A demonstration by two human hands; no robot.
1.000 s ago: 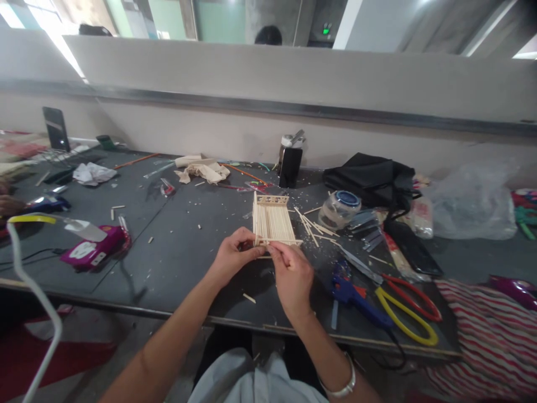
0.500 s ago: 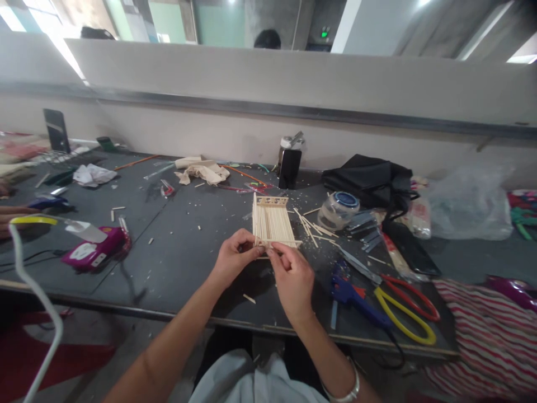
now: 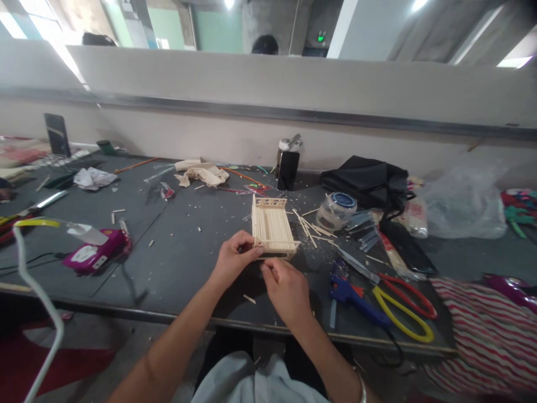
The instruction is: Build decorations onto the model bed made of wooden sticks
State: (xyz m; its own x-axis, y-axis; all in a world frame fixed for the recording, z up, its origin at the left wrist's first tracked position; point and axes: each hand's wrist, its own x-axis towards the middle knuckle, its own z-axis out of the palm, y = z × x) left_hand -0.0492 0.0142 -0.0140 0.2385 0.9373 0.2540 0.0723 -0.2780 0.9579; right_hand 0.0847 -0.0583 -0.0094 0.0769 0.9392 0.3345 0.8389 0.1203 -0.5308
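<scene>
Head view, left hand (image 3: 237, 257) pinching stick model (image 3: 272, 225), right hand (image 3: 287, 288) curled just below, its grip unclear

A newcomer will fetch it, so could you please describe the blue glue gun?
On the dark table, look just right of the person's right hand. The glue gun there is blue with an orange trigger; the neighbouring scissors have red and yellow handles.

A black smartphone (image 3: 288, 170) stands upright near a black bag (image 3: 364, 180); a crumpled white tissue (image 3: 94, 178) and a purple power strip (image 3: 94, 253) lie farther left on the desk (image 3: 168, 268).
</scene>
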